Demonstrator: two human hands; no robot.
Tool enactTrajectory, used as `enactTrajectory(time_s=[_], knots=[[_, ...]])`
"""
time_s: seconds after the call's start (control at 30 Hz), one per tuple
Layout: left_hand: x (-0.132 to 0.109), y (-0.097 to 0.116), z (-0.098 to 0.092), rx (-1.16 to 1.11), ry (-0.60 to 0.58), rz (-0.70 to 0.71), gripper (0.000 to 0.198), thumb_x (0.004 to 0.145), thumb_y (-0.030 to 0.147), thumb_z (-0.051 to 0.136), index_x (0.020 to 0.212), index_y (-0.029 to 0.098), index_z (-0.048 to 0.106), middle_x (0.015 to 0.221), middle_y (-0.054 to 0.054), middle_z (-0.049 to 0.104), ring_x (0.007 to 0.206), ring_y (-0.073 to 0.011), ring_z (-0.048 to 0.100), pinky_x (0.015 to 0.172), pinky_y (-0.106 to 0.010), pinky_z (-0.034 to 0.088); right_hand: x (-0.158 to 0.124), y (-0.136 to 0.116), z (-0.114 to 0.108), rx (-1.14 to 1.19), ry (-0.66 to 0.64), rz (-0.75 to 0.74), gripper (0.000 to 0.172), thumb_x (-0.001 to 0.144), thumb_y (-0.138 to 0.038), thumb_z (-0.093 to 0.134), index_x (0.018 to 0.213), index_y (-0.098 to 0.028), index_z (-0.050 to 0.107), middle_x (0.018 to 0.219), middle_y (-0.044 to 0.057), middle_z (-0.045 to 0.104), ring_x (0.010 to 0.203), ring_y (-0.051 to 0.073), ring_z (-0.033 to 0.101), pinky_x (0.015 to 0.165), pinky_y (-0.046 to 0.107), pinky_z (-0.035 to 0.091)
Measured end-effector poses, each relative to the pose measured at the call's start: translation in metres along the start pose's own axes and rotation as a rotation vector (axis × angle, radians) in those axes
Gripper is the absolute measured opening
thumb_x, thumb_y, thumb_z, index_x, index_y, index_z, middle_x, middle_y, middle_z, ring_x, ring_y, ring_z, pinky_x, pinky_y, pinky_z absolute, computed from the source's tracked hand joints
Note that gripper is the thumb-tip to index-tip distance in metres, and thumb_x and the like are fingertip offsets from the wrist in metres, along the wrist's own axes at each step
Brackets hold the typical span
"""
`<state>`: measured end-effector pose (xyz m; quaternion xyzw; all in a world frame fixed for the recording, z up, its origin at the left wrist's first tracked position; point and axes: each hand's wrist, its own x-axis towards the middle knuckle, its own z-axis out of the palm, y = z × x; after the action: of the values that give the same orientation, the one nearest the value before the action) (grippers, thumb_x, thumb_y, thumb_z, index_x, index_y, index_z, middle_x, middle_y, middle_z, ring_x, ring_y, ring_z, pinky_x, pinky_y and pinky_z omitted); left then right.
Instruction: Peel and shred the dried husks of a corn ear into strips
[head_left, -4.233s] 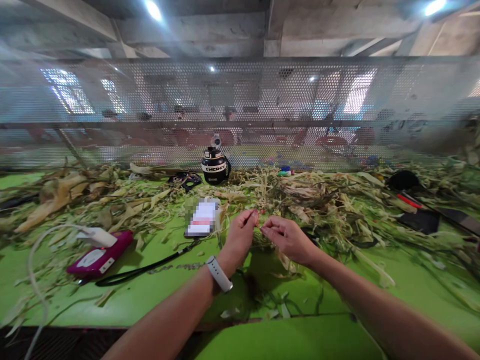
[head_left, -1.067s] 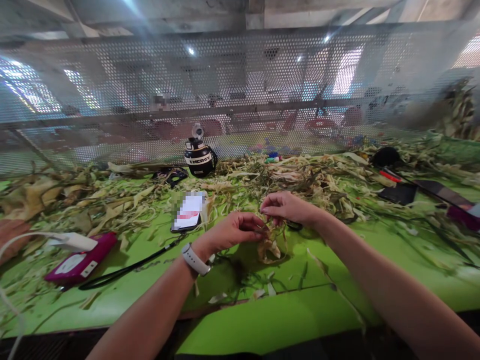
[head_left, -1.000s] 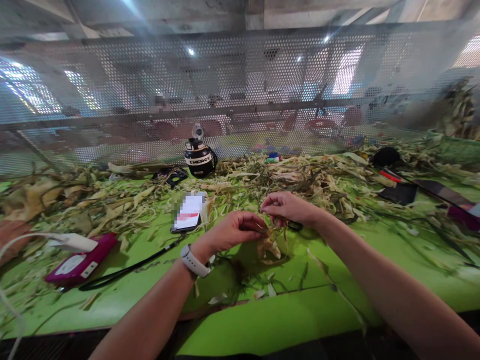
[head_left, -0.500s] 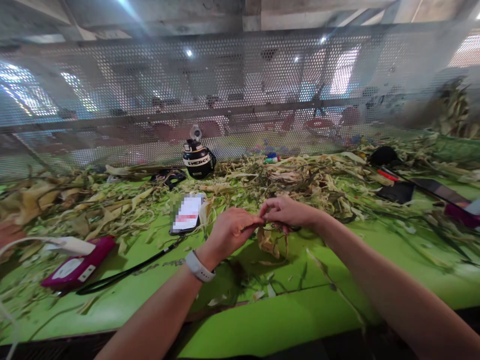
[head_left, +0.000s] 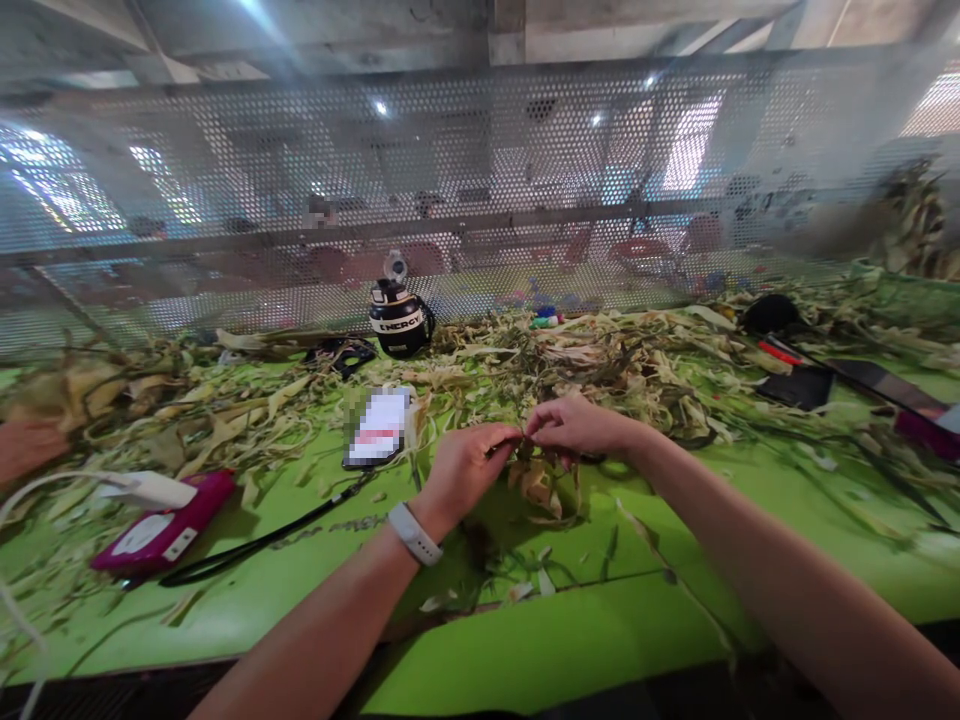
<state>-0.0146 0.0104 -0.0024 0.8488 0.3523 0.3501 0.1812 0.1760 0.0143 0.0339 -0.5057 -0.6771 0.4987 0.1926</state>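
The 2 hands have just come together: about 1 second ago the left hand [head_left: 466, 468] held its fingers out flatter and lower, apart from the right hand [head_left: 579, 425], while now the wrist is bent up and the fingertips of both meet, or nearly meet. This suggests that both hands are now working at the same small spot, the top of a leaf piece [head_left: 543, 490].

The left thumb and forefinger make a narrow pinch on that top end. The right finger and thumb are drawn in close too, but they overlap, so I cannot tell whether they hold anything.

The leaf piece hangs just below the fingertips, above the green table [head_left: 600, 640]; whether its bottom touches the table is unclear. It looks dry, thin and tan, curled in on itself, with a thin strip looping out on its right.

A heap of dry leaves [head_left: 600, 355] lies just behind the hands. A phone [head_left: 386, 425] lies near the left hand, and a black bottle [head_left: 400, 326] stands farther back. Another person's hand [head_left: 30, 450] shows, blurred, at the left edge.
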Motion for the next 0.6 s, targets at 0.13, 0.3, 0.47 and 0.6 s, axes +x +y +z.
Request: enactTrajectory(time_s=[0.13, 0.3, 0.47, 0.6], knots=[[0.0005, 0.0009, 0.0028, -0.016, 0.052, -0.040, 0.015, 0.079, 0.015, 0.055, 0.090, 0.020, 0.065, 0.087, -0.002, 0.069, 0.075, -0.0142, 0.065, 0.070, -0.025, 0.050, 0.0017, 0.0029, 0.0008, 0.015, -0.043, -0.025, 0.006, 0.074, -0.020, 0.057, 0.078, -0.016, 0.054, 0.055, -0.007, 0.052, 0.041, 0.005, 0.048, 0.041, 0.017, 0.043], [0.0003, 0.0008, 0.0038, -0.057, 0.062, -0.076, 0.010, 0.077, 0.012, 0.055, 0.083, 0.019, 0.058, 0.092, -0.002, 0.065, 0.070, -0.0111, 0.063, 0.066, -0.023, 0.049, 0.0017, 0.0048, 0.0005, 0.007, -0.065, -0.057, 0.012, 0.077, -0.019, 0.056, 0.088, -0.015, 0.054, 0.059, -0.007, 0.054, 0.045, 0.005, 0.052, 0.042, 0.016, 0.043], [0.0013, -0.0012, 0.0032, -0.002, 0.059, -0.045, 0.011, 0.075, 0.009, 0.055, 0.081, 0.018, 0.056, 0.087, -0.001, 0.060, 0.072, -0.0114, 0.060, 0.066, -0.023, 0.047, 0.0018, 0.0058, 0.0000, -0.011, -0.100, -0.128, 0.019, 0.078, -0.019, 0.057, 0.097, -0.015, 0.055, 0.054, -0.009, 0.049, 0.044, 0.005, 0.050, 0.043, 0.016, 0.042], [0.0020, -0.0005, 0.0028, 0.053, 0.052, -0.024, 0.010, 0.075, 0.009, 0.054, 0.079, 0.018, 0.056, 0.085, -0.001, 0.057, 0.073, -0.0120, 0.058, 0.067, -0.023, 0.045, 0.0034, 0.0082, -0.0009, -0.021, -0.085, -0.163, 0.019, 0.078, -0.022, 0.059, 0.095, -0.014, 0.058, 0.056, -0.007, 0.052, 0.047, 0.006, 0.052, 0.045, 0.016, 0.041]])
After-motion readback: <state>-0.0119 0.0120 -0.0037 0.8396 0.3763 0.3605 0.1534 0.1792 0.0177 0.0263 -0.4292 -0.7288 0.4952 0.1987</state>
